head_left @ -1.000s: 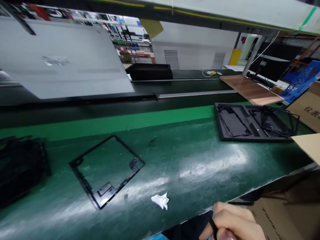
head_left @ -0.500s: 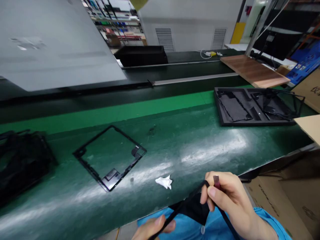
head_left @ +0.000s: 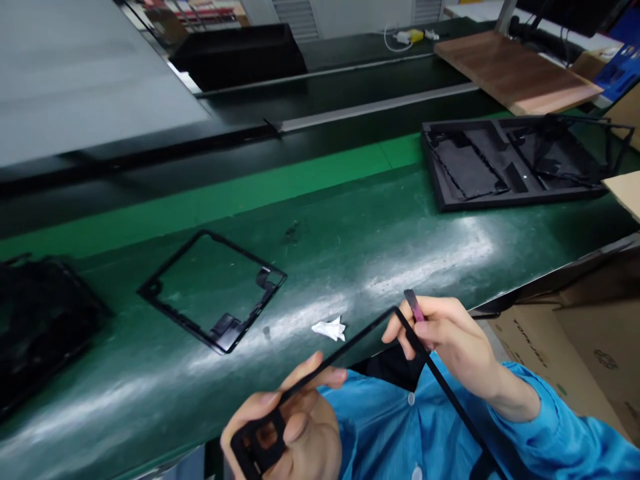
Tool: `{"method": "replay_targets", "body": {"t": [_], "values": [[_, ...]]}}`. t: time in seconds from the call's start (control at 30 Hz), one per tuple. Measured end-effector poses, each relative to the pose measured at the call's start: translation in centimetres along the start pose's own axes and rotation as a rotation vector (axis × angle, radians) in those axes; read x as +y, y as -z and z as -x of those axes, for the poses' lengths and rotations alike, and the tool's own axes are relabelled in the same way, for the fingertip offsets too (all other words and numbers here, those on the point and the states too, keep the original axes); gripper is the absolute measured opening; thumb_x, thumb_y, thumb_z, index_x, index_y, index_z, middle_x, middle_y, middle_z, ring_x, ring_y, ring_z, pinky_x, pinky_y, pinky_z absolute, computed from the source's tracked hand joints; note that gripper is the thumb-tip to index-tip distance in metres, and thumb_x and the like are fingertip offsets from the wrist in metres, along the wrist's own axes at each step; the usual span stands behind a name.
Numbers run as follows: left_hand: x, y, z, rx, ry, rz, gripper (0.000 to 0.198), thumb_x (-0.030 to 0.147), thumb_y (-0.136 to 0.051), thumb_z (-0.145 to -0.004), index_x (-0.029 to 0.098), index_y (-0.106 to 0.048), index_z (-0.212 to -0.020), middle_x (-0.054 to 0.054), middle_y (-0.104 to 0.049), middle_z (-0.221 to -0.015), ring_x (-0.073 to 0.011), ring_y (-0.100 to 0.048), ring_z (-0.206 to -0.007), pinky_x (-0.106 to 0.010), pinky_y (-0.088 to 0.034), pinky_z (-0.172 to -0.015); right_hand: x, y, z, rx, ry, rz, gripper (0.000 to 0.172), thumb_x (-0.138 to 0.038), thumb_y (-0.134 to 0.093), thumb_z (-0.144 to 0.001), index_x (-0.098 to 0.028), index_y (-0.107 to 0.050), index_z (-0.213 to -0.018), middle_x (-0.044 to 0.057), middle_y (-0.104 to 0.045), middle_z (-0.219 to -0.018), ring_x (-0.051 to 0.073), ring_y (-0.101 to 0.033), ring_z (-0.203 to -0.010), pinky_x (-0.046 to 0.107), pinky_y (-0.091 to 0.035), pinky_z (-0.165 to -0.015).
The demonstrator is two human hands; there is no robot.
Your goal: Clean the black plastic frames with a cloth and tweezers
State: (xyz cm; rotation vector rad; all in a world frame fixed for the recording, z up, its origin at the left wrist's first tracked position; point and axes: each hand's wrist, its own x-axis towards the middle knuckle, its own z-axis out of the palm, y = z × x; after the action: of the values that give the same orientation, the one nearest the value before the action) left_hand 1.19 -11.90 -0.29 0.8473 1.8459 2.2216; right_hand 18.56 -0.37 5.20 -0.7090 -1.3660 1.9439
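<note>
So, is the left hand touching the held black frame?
Touching: the head view shows the left hand closed around the held black frame near a corner, with no gap showing.

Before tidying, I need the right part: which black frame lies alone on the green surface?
The frame left of the white scrap, apart from the dark pile; another frame is in the left hand and right hand, others in the tray.

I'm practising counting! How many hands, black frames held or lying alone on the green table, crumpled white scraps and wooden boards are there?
Left hand and right hand: 2
Held black frame and lone black frame: 2
Crumpled white scrap: 1
Wooden board: 1
Total: 6
</note>
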Motion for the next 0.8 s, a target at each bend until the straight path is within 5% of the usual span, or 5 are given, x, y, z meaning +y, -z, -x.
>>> {"method": "replay_targets", "body": {"t": [0.1, 0.43, 0.63, 0.8], "values": [[-0.5, -0.9, -0.3, 0.112, -0.216, 0.049, 0.042, 0.047, -0.092, -0.076, 0.025, -0.065, -0.098, 0.007, -0.073, -0.081, -0.0252, -0.077, -0.055, -0.041, -0.066, -0.045, 0.0, 0.1, -0.4, 0.006, -0.048, 0.026, 0.031, -0.03, -0.053, -0.096, -0.013, -0.08, -0.094, 0.001, -0.065, -0.068, 0.013, -0.046, -0.061, 0.028, -0.034, -0.058], [0.2, -1.1, -0.3, 0.138, -0.154, -0.086, 0.057, 0.062, -0.09, -0.076, 0.023, -0.055, -0.098, 0.005, -0.064, -0.085, -0.029, -0.08, -0.067, -0.045, -0.069, -0.049, 0.7, 0.6, -1.4, -0.025, -0.088, 0.026, 0.031, -0.031, -0.055, -0.095, -0.013, -0.08, -0.093, 0.0, -0.066, -0.065, 0.011, -0.041, -0.057, 0.027, -0.032, -0.056], [-0.5, -0.9, -0.5, 0.12, -0.329, -0.024, 0.048, 0.051, -0.09, -0.082, 0.02, -0.058, -0.101, 0.004, -0.061, -0.099, -0.0261, -0.083, -0.08, -0.039, -0.072, -0.057, 0.8, 0.6, -1.5, -0.036, -0.099, 0.002, 0.031, -0.028, -0.054, -0.095, -0.013, -0.08, -0.091, 0.0, -0.066, -0.064, 0.01, -0.04, -0.055, 0.026, -0.032, -0.056], [-0.5, -1.2, -0.9, 0.133, -0.338, -0.039, 0.051, 0.052, -0.091, -0.08, 0.019, -0.058, -0.101, 0.005, -0.063, -0.096, -0.0257, -0.082, -0.081, -0.037, -0.071, -0.055, 0.6, 0.5, -1.5, -0.049, -0.056, 0.011, 0.029, -0.034, -0.058, -0.1, -0.013, -0.077, -0.095, -0.001, -0.065, -0.067, 0.009, -0.042, -0.056, 0.024, -0.035, -0.056]]}}
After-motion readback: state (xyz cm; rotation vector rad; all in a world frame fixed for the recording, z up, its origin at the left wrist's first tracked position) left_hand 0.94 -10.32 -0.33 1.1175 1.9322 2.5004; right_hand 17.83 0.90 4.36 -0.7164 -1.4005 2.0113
